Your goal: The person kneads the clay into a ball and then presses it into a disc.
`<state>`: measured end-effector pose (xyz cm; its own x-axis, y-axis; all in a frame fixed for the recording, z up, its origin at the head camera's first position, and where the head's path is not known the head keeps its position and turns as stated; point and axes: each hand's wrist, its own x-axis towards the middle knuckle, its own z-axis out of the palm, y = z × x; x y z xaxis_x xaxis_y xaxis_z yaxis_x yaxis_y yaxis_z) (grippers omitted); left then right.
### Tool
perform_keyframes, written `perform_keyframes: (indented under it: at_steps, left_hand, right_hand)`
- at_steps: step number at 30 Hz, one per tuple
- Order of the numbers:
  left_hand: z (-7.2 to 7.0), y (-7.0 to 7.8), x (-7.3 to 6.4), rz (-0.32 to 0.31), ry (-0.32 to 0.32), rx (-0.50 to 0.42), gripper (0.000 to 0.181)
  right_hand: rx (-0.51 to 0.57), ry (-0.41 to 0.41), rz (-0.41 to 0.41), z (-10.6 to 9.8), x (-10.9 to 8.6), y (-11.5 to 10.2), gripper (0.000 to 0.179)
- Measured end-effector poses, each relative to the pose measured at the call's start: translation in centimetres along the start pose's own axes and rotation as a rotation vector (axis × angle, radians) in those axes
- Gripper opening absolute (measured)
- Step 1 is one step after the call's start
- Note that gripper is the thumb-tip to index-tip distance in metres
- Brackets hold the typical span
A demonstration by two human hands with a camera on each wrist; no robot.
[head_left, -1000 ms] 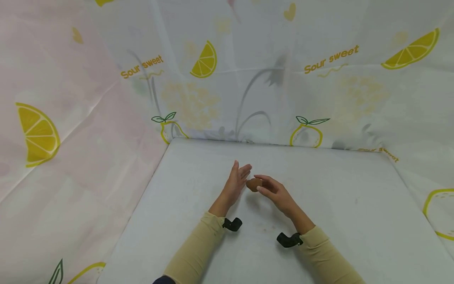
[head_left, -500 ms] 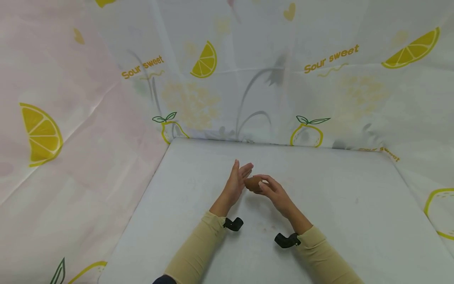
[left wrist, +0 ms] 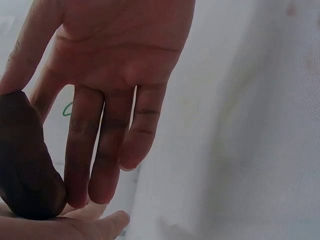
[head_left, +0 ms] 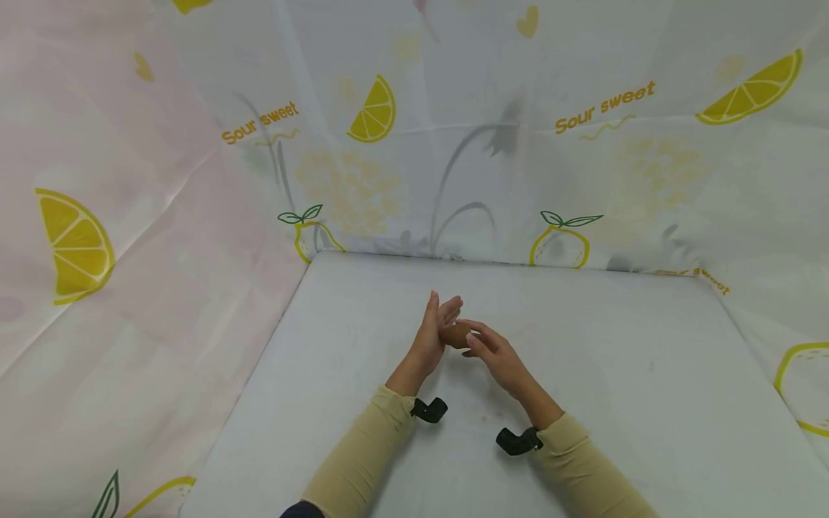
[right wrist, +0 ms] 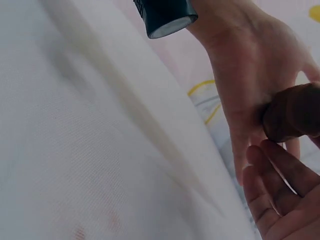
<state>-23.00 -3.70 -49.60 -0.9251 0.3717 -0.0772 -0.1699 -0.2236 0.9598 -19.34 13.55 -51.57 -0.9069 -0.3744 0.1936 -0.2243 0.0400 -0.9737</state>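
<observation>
A brown lump (head_left: 456, 335) that looks like modelling clay is held above the white table, between two hands. My right hand (head_left: 504, 362) pinches its right end between thumb and fingers. Thumb raised and fingers stretched, my left hand (head_left: 427, 342) turns its palm toward the lump's other end. In the left wrist view the dark, smooth lump (left wrist: 27, 160) overlaps the thumb side of the left hand (left wrist: 122, 55). From the right wrist, the lump's rounded end (right wrist: 285, 117) shows right at the left palm (right wrist: 250, 70), with the right fingers (right wrist: 285, 175) below it.
The white table (head_left: 602, 374) spreads around both arms. Cloth with printed lemons (head_left: 78, 244) hangs at its back and sides. Each wrist carries a black camera mount, the left one (head_left: 430, 410) and the right one (head_left: 518, 441). Faint reddish marks dot the table (right wrist: 80, 232).
My right hand has moved left with the brown clay lump, bringing it from just beside the left palm up against it. My left hand has barely shifted and stays stretched.
</observation>
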Motion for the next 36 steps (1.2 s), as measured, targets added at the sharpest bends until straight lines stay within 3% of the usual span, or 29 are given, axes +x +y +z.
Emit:
perform_keyframes:
  at_steps: [7, 20, 31, 36]
  left_hand:
    - [-0.1, -0.2, 0.0, 0.011, 0.059, -0.006, 0.097]
    - [0.3, -0.6, 0.2, 0.049, 0.169, -0.038, 0.092]
    - [0.7, -1.1, 0.3, 0.071, 0.184, -0.037, 0.097]
    - [0.9, -1.1, 0.2, 0.082, 0.181, 0.004, 0.097]
  right_hand:
    - [-0.056, 0.028, -0.018, 0.5, 0.1, 0.3, 0.043]
    - [-0.153, 0.157, -0.181, 1.3, 0.2, 0.2, 0.058]
    - [-0.091, 0.098, -0.206, 1.4, -0.1, 0.6, 0.051]
    - [-0.097, 0.099, -0.149, 1.7, -0.2, 0.6, 0.052]
